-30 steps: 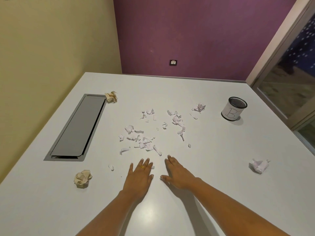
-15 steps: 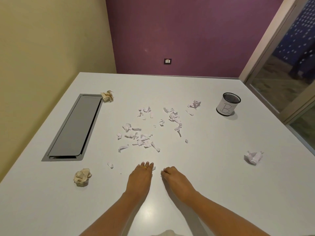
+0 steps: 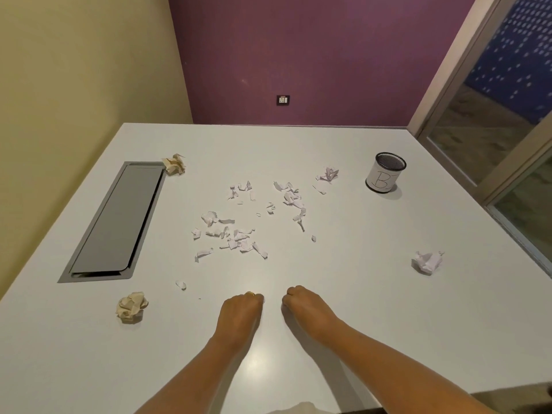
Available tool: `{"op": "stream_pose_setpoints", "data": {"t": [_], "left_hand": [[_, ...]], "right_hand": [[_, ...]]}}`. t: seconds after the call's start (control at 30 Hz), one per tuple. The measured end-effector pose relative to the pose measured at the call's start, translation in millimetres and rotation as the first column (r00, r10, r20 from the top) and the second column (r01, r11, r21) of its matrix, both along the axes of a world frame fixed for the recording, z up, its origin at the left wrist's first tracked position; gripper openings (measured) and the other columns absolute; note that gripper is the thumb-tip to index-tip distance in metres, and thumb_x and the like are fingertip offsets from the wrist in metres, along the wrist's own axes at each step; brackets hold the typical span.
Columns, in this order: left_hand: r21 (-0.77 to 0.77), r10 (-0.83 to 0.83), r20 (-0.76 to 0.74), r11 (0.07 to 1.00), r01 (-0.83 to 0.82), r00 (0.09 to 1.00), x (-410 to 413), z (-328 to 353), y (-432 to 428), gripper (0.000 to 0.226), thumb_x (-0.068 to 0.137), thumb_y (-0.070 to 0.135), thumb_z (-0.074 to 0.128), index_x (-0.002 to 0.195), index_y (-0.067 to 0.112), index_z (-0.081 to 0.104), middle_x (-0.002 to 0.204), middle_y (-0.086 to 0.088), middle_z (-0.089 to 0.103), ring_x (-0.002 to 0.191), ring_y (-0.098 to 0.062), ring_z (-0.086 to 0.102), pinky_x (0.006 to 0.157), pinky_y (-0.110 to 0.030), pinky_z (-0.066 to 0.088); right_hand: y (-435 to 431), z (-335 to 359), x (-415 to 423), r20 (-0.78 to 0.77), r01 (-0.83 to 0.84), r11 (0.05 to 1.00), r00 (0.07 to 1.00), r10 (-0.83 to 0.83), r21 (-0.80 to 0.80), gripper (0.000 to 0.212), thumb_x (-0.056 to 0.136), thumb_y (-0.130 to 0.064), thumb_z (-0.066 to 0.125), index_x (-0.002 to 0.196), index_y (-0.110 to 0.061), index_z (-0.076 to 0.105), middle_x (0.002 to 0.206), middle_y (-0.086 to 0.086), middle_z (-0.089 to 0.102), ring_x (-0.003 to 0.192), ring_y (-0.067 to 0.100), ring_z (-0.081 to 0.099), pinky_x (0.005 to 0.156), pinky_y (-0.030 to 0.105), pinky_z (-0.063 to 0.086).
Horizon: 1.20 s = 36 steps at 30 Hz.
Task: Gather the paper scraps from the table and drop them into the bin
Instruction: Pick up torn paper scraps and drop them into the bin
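Curling is what has changed: a second ago both hands lay flat with fingers spread; now the left hand (image 3: 240, 315) and right hand (image 3: 304, 306) are drawn into loose fists, fingertips tucked under and out of sight. They rest side by side on the table (image 3: 343, 309), well apart from the bin (image 3: 385, 174), on its near-left side. A fleck of white shows at the left hand's knuckles, beside the ring (image 3: 250, 293). I cannot tell whether the hand pinches it or it merely lies there. The right hand seems to hold nothing.

The scraps (image 3: 236, 237) lie as they did, strewn to the left of the bin and nearer the person than it, the closest of them a crumpled piece (image 3: 327, 174) just left of it. A white ball (image 3: 427, 262) sits nearer the person than the bin; two tan balls (image 3: 131, 307) and a hatch (image 3: 116, 219) lie far to the bin's left.

My reading is that gathering has barely begun: at most one fleck is in hand and nothing shows as dropped in. The next reach should go forward to the main cluster.
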<state>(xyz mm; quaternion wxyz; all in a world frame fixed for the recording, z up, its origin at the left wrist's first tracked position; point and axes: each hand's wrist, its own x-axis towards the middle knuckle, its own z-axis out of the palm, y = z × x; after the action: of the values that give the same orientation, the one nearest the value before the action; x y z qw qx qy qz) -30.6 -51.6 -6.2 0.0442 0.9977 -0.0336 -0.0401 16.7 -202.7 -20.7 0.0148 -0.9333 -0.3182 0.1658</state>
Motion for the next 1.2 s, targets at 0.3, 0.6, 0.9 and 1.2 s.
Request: {"op": "stream_pose_setpoints", "data": {"t": [0.3, 0.6, 0.9, 1.2], "left_hand": [[-0.337, 0.192, -0.049, 0.921, -0.197, 0.98, 11, -18, -11, 0.017, 0.088, 0.009, 0.048, 0.089, 0.009, 0.064, 0.097, -0.001, 0.071, 0.09, -0.021, 0.065, 0.074, -0.029, 0.048], [-0.627, 0.467, -0.031, 0.68, -0.381, 0.884, 71, 15, -58, 0.023, 0.078, -0.009, 0.054, 0.077, 0.004, 0.072, 0.073, -0.009, 0.072, 0.061, -0.013, 0.055, 0.055, -0.015, 0.038], [-0.688, 0.446, -0.013, 0.646, -0.332, 0.895, 171, 50, -139, 0.013, 0.078, -0.004, 0.059, 0.077, -0.001, 0.071, 0.078, -0.015, 0.073, 0.069, -0.022, 0.061, 0.067, -0.022, 0.042], [-0.89, 0.558, -0.17, 0.267, -0.369, 0.812, 300, 86, -226, 0.015, 0.076, 0.007, 0.073, 0.079, -0.007, 0.071, 0.084, -0.025, 0.072, 0.083, -0.035, 0.07, 0.084, -0.041, 0.056]], "right_hand": [[-40, 11, 28, -0.004, 0.003, 0.999, 1.0, -0.002, 0.038, 0.019, 0.092, -0.004, 0.038, 0.082, -0.003, 0.053, 0.098, 0.018, 0.06, 0.095, 0.027, 0.052, 0.066, 0.032, 0.031], [-84, 31, 86, 0.06, 0.086, 0.984, 0.994, -0.097, 0.158, 0.017, 0.084, 0.003, 0.041, 0.076, -0.011, 0.036, 0.076, 0.009, 0.043, 0.075, 0.022, 0.038, 0.062, 0.028, 0.027], [-147, 50, 173, -0.057, 0.324, 0.886, 0.944, -0.324, 0.333, 0.019, 0.091, -0.004, 0.04, 0.086, -0.011, 0.057, 0.076, 0.006, 0.055, 0.055, 0.009, 0.037, 0.05, 0.02, 0.027], [-203, 84, 280, 0.07, 0.426, 0.698, 0.825, -0.561, 0.576, 0.013, 0.085, 0.006, 0.049, 0.085, 0.001, 0.061, 0.085, 0.023, 0.067, 0.07, 0.03, 0.054, 0.06, 0.029, 0.041]]}}
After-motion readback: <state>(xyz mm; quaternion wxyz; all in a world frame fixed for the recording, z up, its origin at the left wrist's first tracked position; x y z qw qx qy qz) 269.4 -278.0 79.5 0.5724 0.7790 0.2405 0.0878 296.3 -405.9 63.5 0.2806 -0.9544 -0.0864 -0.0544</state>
